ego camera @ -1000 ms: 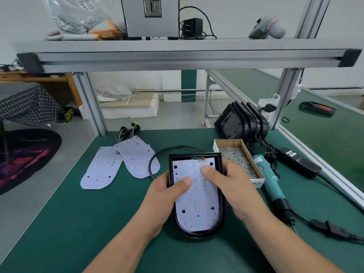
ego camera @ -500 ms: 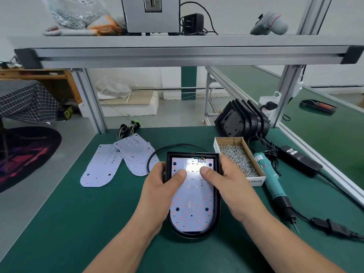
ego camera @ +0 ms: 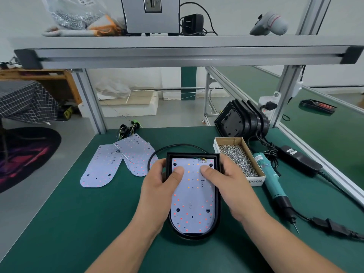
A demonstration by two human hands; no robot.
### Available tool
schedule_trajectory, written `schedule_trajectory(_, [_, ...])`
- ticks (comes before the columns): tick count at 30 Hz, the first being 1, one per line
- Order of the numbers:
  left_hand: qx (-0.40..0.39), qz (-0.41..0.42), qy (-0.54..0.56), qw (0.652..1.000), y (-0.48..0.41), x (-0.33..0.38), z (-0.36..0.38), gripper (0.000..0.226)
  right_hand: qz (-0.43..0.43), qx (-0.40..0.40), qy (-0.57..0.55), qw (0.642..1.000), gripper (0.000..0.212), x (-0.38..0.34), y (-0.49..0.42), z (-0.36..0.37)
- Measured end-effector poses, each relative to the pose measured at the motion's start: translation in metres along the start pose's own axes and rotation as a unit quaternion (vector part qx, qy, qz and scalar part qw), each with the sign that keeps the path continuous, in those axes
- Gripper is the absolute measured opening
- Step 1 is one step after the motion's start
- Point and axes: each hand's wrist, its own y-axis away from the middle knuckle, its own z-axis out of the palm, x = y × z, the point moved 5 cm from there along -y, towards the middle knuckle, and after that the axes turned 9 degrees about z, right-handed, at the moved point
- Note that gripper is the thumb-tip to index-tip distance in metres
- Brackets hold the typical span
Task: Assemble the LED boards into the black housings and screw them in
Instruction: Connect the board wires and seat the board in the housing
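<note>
thumbs of my left grip [ego camera: 157, 191] and right grip [ego camera: 234, 187] pin the white round-ended led board [ego camera: 194, 201] flat, fingers clasping the black plastic housing [ego camera: 189, 155] to seat it.

I am gripping the housing [ego camera: 194, 236] by both sides. Right of my right hand [ego camera: 234, 186], the screw box [ego camera: 255, 181] is standing just beside it and the screwdriver [ego camera: 270, 180] is lying beyond, blocking sideways travel. Left of my left hand [ego camera: 157, 192], bare mat [ego camera: 110, 209] is giving passage; spare LED boards [ego camera: 102, 168] are lying farther left. A cable [ego camera: 177, 144] is looping along the housing's far edge.
</note>
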Motion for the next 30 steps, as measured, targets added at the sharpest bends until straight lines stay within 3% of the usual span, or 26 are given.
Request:
schedule_trajectory(6, [0.019, -0.007, 0.022, 1.000, 0.001, 0.005, -0.004, 0.016, -0.016, 0.017, 0.017, 1.000, 0.016, 0.001, 0.001, 0.004])
schedule_trajectory(15, [0.011, -0.003, -0.004, 1.000, 0.001, 0.009, -0.002, 0.018, -0.045, 0.023, 0.044, 0.998, 0.011, -0.003, 0.002, 0.004])
schedule_trajectory(21, [-0.087, -0.058, 0.072, 0.992, 0.002, 0.003, 0.002, 0.027, -0.058, 0.007, 0.088, 0.994, 0.007, -0.003, 0.003, 0.004])
schedule_trajectory(23, [-0.097, -0.069, 0.077, 0.990, 0.001, 0.002, 0.001, 0.031, -0.056, -0.015, 0.100, 0.993, 0.020, -0.003, 0.003, 0.005])
schedule_trajectory(26, [-0.097, -0.121, 0.158, 0.975, 0.002, -0.002, 0.000, 0.042, -0.023, -0.037, -0.043, 0.998, 0.057, -0.007, 0.001, -0.001])
schedule_trajectory(28, [-0.100, -0.167, 0.264, 0.945, 0.004, -0.002, 0.001, 0.036, -0.046, -0.020, -0.081, 0.995, 0.047, -0.013, -0.001, -0.009])
schedule_trajectory(30, [-0.098, -0.164, 0.336, 0.922, 0.002, -0.002, -0.002, 0.029, -0.062, -0.005, -0.004, 0.998, 0.037, -0.014, -0.002, -0.013])
